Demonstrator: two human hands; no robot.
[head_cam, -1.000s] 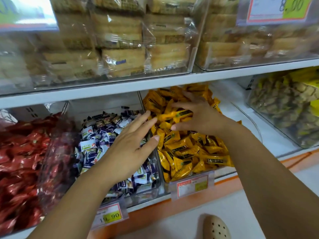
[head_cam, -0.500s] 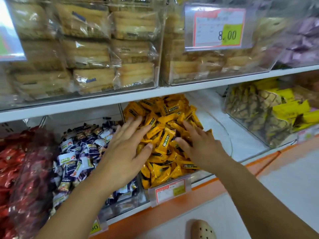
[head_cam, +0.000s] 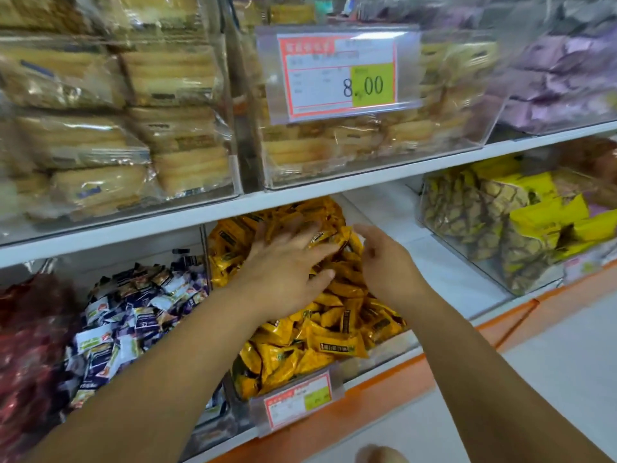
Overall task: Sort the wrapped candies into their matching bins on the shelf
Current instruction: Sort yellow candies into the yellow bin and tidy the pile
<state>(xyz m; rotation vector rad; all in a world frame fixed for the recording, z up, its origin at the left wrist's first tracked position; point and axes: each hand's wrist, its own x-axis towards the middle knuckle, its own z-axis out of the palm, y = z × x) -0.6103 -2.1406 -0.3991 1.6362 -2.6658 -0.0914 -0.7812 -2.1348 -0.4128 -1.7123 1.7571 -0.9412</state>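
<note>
The left hand (head_cam: 287,262) lies flat, fingers spread, on the yellow candies (head_cam: 334,342) in the centre bin (head_cam: 394,345). The right hand (head_cam: 384,259) cups the pile's right side (pinching one? I cannot tell). It looks like they are checking the pile; the next move would be to pick out any stray wrapper.

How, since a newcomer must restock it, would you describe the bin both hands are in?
Find the white shelf board under the big 8.00 price tag. Directly below sits a clear bin heaped with yellow candies, left hand and right hand at the pile. Its left neighbour holds blue-and-white candies instead.
</note>
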